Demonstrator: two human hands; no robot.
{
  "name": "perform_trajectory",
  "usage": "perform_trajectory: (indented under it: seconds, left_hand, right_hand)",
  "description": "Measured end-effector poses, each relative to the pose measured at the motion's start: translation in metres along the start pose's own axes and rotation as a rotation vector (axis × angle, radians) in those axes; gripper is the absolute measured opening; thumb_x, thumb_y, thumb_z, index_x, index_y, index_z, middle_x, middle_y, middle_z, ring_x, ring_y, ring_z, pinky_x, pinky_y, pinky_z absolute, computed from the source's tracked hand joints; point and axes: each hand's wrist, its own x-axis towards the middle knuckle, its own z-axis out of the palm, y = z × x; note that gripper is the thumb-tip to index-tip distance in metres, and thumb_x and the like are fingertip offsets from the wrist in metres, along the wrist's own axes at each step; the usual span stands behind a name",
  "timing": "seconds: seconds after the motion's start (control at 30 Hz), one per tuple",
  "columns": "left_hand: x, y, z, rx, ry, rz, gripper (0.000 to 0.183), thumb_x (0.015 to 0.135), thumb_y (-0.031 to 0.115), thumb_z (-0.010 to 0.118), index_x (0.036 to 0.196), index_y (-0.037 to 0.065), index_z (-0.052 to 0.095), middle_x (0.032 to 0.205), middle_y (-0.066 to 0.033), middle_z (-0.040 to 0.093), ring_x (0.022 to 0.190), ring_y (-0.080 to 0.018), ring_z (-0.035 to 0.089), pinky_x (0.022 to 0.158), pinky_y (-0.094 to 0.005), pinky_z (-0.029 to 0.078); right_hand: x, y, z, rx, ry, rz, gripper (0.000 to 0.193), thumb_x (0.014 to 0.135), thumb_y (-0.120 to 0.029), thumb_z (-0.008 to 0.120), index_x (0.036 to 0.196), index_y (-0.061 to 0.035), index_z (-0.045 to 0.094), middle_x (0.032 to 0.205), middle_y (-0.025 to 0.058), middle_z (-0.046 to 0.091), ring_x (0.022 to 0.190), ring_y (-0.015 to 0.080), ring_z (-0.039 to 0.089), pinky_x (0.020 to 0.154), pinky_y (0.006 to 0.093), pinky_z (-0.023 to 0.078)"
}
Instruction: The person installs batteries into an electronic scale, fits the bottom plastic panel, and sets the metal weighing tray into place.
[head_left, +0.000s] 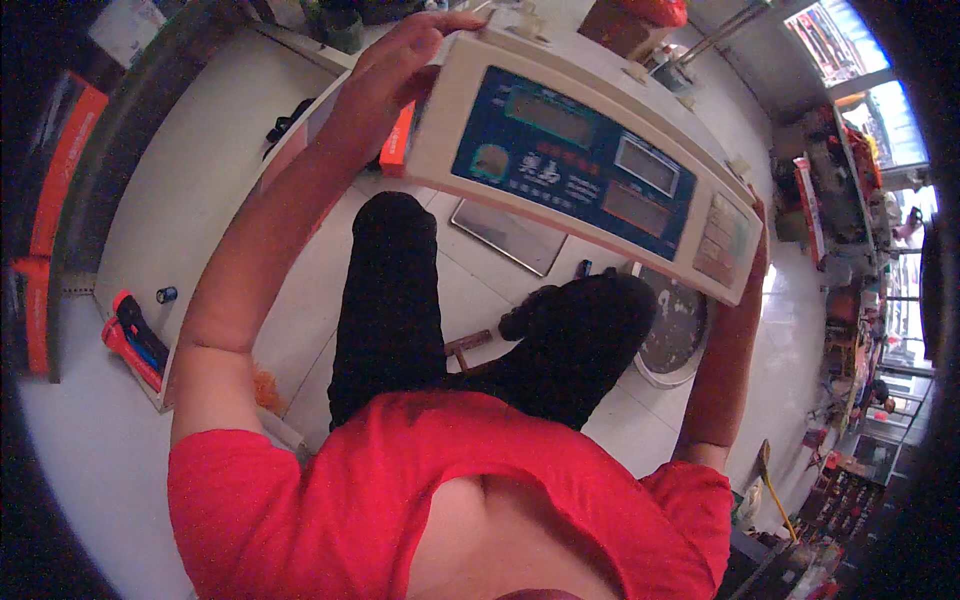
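A cream digital weighing scale (432,140) with a dark blue display panel is lifted above my knees, tilted down toward the right. My left hand (415,60) grips its upper left corner, with fingers reaching along the top edge. At the scale's right end, beside the keypad, my right hand (760,225) holds the side; most of its fingers are hidden behind the casing. Small pale feet (522,22) stick up from the scale's far side.
Below lie a flat metal plate (510,236) and a round white-rimmed basin (650,375). An orange box (396,145) is behind the scale's left end. A red tool (128,345) and a small battery (166,295) rest on the left surface. Cluttered shelves (850,220) line the right.
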Motion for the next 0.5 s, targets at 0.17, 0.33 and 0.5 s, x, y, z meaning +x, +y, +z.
perform_trajectory:
  seconds: [0.17,0.33,0.5]
  left_hand:
    - [-0.062,0.037,0.021,-0.109,0.239,-0.063,0.042,0.090,0.041,0.054,0.115,0.008,0.054,0.100,-0.0056,0.057,0.092,-0.0119,0.055,0.082,-0.0265,0.045]
    - [-0.096,0.061,0.023,-0.116,0.350,-0.095,0.038,0.087,0.038,0.059,0.109,0.007,0.055,0.094,-0.0041,0.057,0.086,-0.0101,0.056,0.077,-0.0240,0.046]
    - [-0.117,0.072,0.027,-0.108,0.389,-0.075,0.034,0.087,0.034,0.059,0.106,0.007,0.054,0.091,-0.0031,0.057,0.082,-0.0092,0.056,0.073,-0.0230,0.046]
  right_hand:
    - [-0.050,0.003,0.066,-0.018,0.111,0.044,0.046,0.091,-0.040,0.047,0.124,-0.0067,0.051,0.112,0.0145,0.061,0.092,0.0273,0.062,0.078,0.0417,0.054]
    - [-0.091,0.012,0.133,-0.123,0.033,0.065,0.040,0.090,-0.038,0.050,0.114,-0.0065,0.056,0.102,0.0132,0.064,0.085,0.0264,0.064,0.071,0.0412,0.055]
    - [-0.093,0.013,0.120,-0.134,0.072,0.071,0.039,0.090,-0.038,0.050,0.112,-0.0063,0.057,0.101,0.0131,0.064,0.083,0.0258,0.064,0.070,0.0407,0.055]
